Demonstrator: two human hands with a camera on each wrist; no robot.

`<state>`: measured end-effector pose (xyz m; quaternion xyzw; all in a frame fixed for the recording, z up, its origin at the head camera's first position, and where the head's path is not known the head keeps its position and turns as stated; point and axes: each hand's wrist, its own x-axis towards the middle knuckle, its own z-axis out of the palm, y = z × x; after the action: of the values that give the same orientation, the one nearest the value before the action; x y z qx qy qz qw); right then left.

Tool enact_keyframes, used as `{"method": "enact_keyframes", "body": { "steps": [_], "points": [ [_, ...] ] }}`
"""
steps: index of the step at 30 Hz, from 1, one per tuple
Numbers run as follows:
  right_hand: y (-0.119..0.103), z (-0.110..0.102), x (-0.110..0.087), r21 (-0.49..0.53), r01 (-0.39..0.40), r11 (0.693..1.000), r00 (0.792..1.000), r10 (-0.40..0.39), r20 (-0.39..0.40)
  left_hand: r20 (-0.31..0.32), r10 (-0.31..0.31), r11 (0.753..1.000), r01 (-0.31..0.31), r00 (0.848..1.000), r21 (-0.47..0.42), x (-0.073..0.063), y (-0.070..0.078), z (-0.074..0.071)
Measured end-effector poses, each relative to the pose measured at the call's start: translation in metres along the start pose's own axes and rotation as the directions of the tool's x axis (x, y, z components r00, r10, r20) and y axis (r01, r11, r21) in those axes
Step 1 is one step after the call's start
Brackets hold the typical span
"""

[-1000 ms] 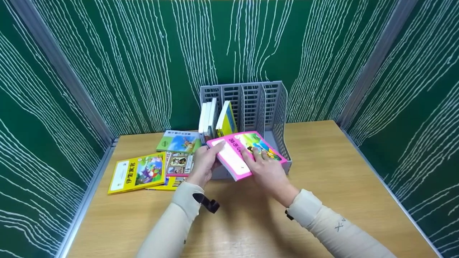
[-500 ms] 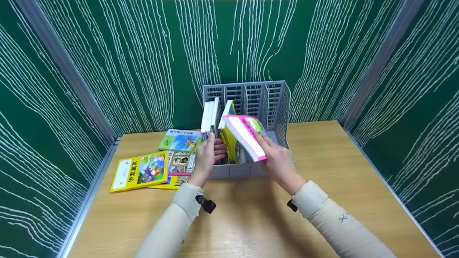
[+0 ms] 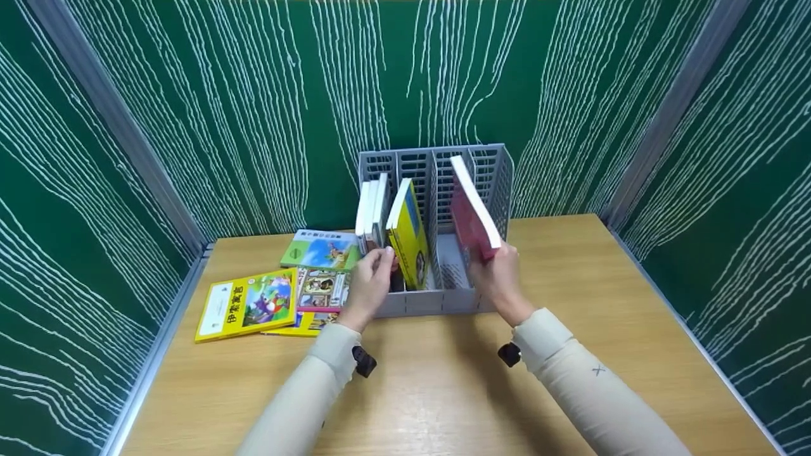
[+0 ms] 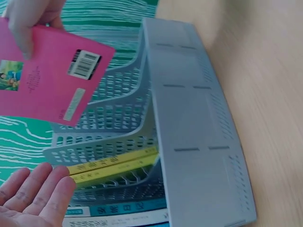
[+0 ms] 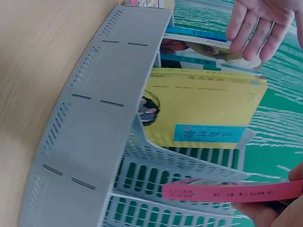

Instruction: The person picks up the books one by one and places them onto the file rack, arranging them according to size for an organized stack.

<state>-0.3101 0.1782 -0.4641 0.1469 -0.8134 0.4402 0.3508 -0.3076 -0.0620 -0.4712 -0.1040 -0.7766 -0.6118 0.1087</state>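
Observation:
My right hand (image 3: 500,278) grips a pink book (image 3: 472,212) near its lower edge. The book stands upright, pages up, over the third compartment from the left of a grey file rack (image 3: 431,304). In the right wrist view the pink spine (image 5: 227,191) shows above the slotted dividers. Two yellow books (image 3: 408,244) lean in the second compartment. My left hand (image 3: 370,282) is in front of the first two compartments, with fingers extended and no book in them in the left wrist view. Several white-edged books (image 3: 370,212) stand in the first compartment.
Left of the rack lies a loose pile: a yellow book (image 3: 247,304), a green-and-blue book (image 3: 320,248), a book with framed pictures (image 3: 322,290) and another yellow one under them. Green walls with white lines (image 3: 342,76) enclose the wooden table (image 3: 405,392).
The pink book went from flat in both hands to upright in my right hand over the rack. My left hand let go of it and moved to the rack's left side.

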Motion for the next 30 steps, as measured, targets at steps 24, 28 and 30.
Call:
{"method": "enact_keyframes", "body": {
  "steps": [24, 28, 30],
  "points": [
    [0.043, 0.047, -0.012, 0.066, -0.314, 0.947, 0.949, 0.313, 0.030, 0.266, -0.090, 0.816, -0.082, 0.960, 0.572, -0.002, -0.061, 0.007],
    [0.048, 0.057, -0.015, 0.045, -0.294, 0.955, 0.956, 0.293, 0.025, 0.286, -0.122, 0.775, -0.089, 0.950, 0.626, -0.001, -0.065, 0.009],
    [0.049, 0.061, -0.016, 0.051, -0.290, 0.956, 0.957, 0.289, 0.032, 0.293, -0.111, 0.751, -0.113, 0.950, 0.650, -0.001, -0.067, 0.009]
  ]
}}
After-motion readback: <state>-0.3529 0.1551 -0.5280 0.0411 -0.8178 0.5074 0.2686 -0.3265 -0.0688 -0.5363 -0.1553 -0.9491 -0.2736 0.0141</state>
